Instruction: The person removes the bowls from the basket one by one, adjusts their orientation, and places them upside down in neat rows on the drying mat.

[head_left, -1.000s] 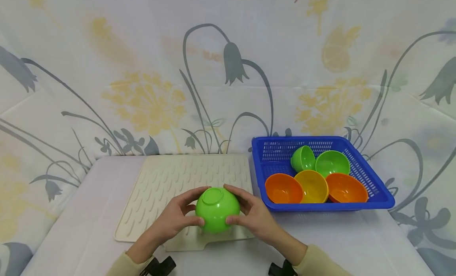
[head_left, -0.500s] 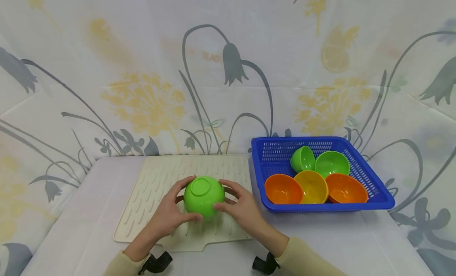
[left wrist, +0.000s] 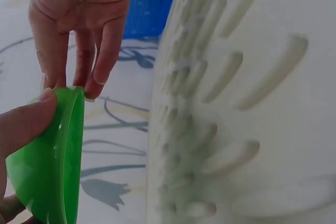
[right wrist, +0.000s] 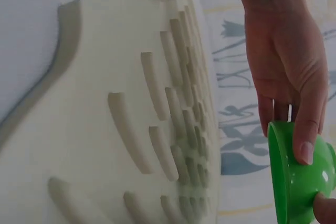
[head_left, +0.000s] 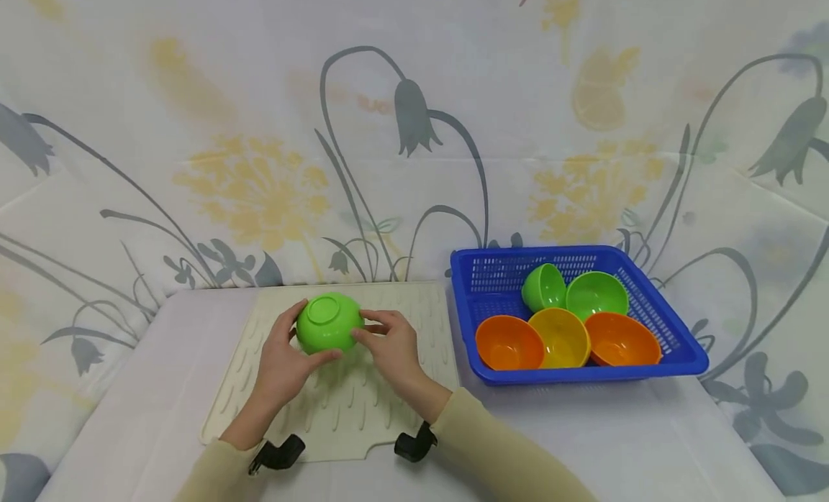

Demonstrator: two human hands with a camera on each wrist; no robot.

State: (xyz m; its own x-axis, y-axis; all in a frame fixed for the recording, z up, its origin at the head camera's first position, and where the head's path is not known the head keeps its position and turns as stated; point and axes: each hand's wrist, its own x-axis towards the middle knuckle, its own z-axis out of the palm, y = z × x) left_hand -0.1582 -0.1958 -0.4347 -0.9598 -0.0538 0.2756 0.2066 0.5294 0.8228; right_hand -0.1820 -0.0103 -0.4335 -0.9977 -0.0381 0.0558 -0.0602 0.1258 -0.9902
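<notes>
A green bowl (head_left: 330,326) is turned upside down, its foot ring facing up, above the far left part of a cream draining board (head_left: 337,394) with raised ridges. My left hand (head_left: 281,362) grips its left side, thumb at the near edge. On the opposite side my right hand (head_left: 396,351) pinches the bowl between thumb and fingers. Both wrist views show the bowl's rim apart from the ridges below; in the left wrist view the green bowl (left wrist: 47,156) has its open side toward the board.
To the right stands a blue plastic basket (head_left: 479,376) holding two green bowls (head_left: 597,295), two orange bowls (head_left: 509,344) and a yellow bowl (head_left: 562,338). A flower-patterned cloth (head_left: 259,78) hangs behind. White cloth covers the table (head_left: 583,430).
Both hands have carried the upside-down green bowl away from me and to the left over the draining board. The basket and its bowls have stayed in place.
</notes>
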